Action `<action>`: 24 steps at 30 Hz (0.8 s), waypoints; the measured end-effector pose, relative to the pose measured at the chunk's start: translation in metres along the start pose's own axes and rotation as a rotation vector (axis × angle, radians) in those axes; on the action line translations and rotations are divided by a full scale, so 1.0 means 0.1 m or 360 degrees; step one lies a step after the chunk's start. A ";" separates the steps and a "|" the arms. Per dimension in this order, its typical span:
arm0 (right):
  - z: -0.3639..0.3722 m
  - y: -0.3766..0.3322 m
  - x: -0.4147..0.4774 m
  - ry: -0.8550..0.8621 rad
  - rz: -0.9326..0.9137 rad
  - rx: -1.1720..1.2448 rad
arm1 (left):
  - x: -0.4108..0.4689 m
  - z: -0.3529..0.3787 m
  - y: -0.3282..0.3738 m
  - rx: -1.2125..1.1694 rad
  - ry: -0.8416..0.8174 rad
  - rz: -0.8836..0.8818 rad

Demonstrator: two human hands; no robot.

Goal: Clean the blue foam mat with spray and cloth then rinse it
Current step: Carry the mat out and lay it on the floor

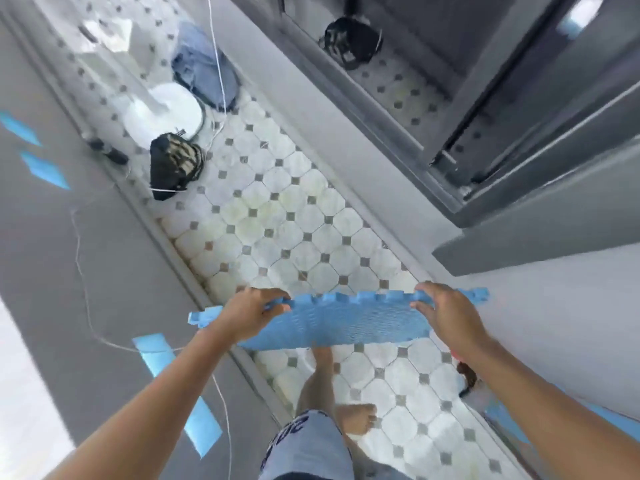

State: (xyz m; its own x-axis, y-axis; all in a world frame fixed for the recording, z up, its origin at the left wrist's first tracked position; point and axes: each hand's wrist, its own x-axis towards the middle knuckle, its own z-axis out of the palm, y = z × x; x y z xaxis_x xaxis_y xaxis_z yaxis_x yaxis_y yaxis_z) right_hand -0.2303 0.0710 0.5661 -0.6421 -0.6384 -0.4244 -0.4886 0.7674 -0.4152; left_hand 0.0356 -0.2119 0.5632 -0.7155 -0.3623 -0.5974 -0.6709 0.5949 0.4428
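Mat (346,323) of blue foam at 6 o'clock in the head view, held in the air over tiled floor (277,237), toothed far edge toward 12 o'clock. Left hand (249,313) at the mat's 9 o'clock end, fingers curled over the far edge, thumb on the ribbed face, gripping. Right hand (446,313) at the 3 o'clock end, fingers hooked over the same edge, thumb pressed on the face. Bare feet (356,417) under the mat. Black bag (173,164) on the floor toward 10 o'clock, white round base (169,109) and heap of blue fabric (204,67) beyond, toward 11.
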 end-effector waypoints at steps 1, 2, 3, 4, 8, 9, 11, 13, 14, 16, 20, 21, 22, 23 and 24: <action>0.06 -0.09 0.17 -0.0065 -0.0030 -0.0044 | 0.05 0.05 -0.15 -0.0042 0.0020 -0.0030; 0.13 -0.16 0.35 -0.0140 -0.0062 -0.0092 | 0.11 0.10 -0.28 -0.0087 0.0016 -0.0057; 0.21 -0.21 0.54 -0.0205 -0.0095 -0.0129 | 0.18 0.15 -0.41 -0.0137 0.0002 -0.0082; 0.28 -0.26 0.73 -0.0247 -0.0129 -0.0161 | 0.27 0.21 -0.53 -0.0179 -0.0004 -0.0102; 0.69 -0.42 1.65 -0.0339 -0.0250 -0.0269 | 0.81 0.39 -1.04 -0.0339 0.0009 -0.0210; 0.80 -0.48 1.88 -0.0350 -0.0284 -0.0299 | 0.95 0.43 -1.16 -0.0378 0.0021 -0.0234; 1.03 -0.62 2.31 -0.0379 -0.0372 -0.0375 | 1.16 0.53 -1.38 -0.0430 0.0071 -0.0315; 1.26 -0.81 2.73 -0.0378 -0.0450 -0.0449 | 1.38 0.57 -1.58 -0.0453 0.0163 -0.0459; 1.37 -0.92 2.94 -0.0349 -0.0490 -0.0465 | 1.50 0.56 -1.67 -0.0453 0.0231 -0.0548; 1.59 -1.13 3.33 -0.0282 -0.0587 -0.0490 | 1.75 0.50 -1.87 -0.0396 0.0330 -0.0681; 2.00 -1.39 3.88 -0.0289 -0.0628 -0.0579 | 2.18 0.41 -2.19 -0.0080 0.0319 -0.0841; 2.09 -1.43 3.97 -0.0293 -0.0626 -0.0616 | 2.26 0.42 -2.26 -0.0031 0.0318 -0.0856; 2.17 -1.45 4.06 -0.0291 -0.0624 -0.0651 | 2.34 0.44 -2.31 -0.0015 0.0329 -0.0866; 2.23 -1.47 4.14 -0.0291 -0.0617 -0.0679 | 2.42 0.46 -2.36 -0.0023 0.0335 -0.0870; 2.28 -1.48 4.21 -0.0292 -0.0613 -0.0692 | 2.50 0.47 -2.41 -0.0032 0.0337 -0.0869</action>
State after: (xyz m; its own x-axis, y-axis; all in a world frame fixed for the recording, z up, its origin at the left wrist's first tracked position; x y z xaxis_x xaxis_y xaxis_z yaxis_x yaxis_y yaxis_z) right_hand -0.2937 -0.3245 0.2659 -0.2779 -0.8449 -0.4572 -0.8868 0.4086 -0.2159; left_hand 0.0280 -0.4122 0.2757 -0.2871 -0.7494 -0.5967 -0.9554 0.2689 0.1221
